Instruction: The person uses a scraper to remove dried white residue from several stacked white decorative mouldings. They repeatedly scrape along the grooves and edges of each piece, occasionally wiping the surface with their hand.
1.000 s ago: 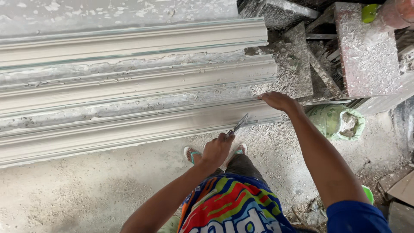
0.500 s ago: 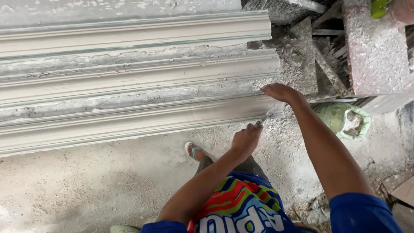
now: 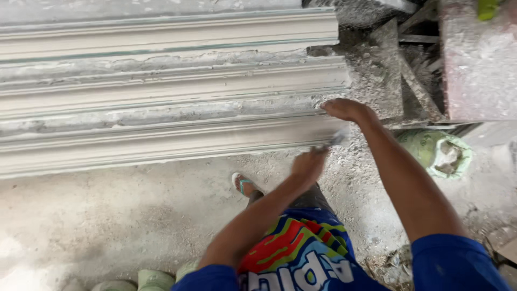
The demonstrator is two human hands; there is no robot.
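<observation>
Long pale plaster mouldings [image 3: 161, 140] lie side by side across the ground, running left to right. My left hand [image 3: 308, 164] grips a small metal scraper [image 3: 335, 141] whose blade touches the right end of the nearest moulding. My right hand [image 3: 347, 109] rests flat on that same end, just above the blade. My colourful shorts [image 3: 299, 253] and a foot in a sandal [image 3: 245, 186] show below the hands.
A green sack [image 3: 439, 153] lies on the dusty ground to the right. Grey slabs and rubble [image 3: 474, 64] are stacked at the upper right. Pale green rounded objects [image 3: 153, 279] sit at the bottom edge.
My left hand with the scraper has slid right along the nearest moulding to its end. My right hand has stayed on that end.
</observation>
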